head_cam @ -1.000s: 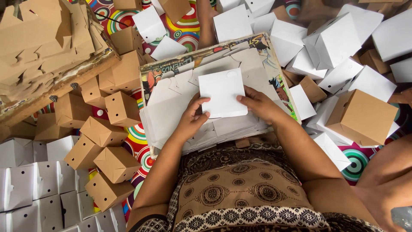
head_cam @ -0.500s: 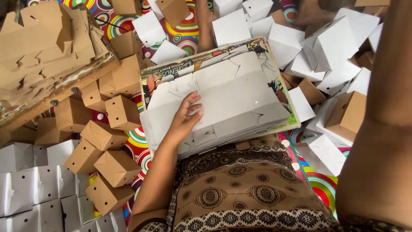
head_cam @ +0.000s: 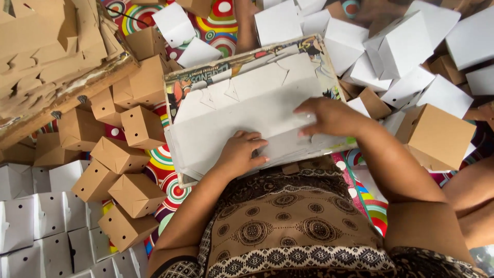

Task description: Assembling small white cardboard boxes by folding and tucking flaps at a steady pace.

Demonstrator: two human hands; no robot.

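A floor mat [head_cam: 216,25] printed with bright rings of red, yellow, green and white covers the floor, seen from above. Folded boxes crowd it on every side. At the upper left, a stack of flat brown cardboard cut-outs [head_cam: 46,46] lies on a wooden board. Below it, brown cube-shaped boxes [head_cam: 121,154] are piled loosely, and rows of white boxes [head_cam: 31,216] fill the lower left corner. More white boxes [head_cam: 401,46] are heaped at the upper right, with one large brown box [head_cam: 437,136] just right of the person's arm.

On the person's lap, over a brown patterned dress [head_cam: 288,226], rests a board with a colourful printed picture [head_cam: 180,90] around its edge. A stack of flat white box sheets [head_cam: 242,110] lies on the board.

The left hand [head_cam: 241,152] rests flat on the near edge of the sheets, fingers spread, gripping nothing. The right hand [head_cam: 329,116] presses fingertips down on the top sheet towards the right side, its grip open too.
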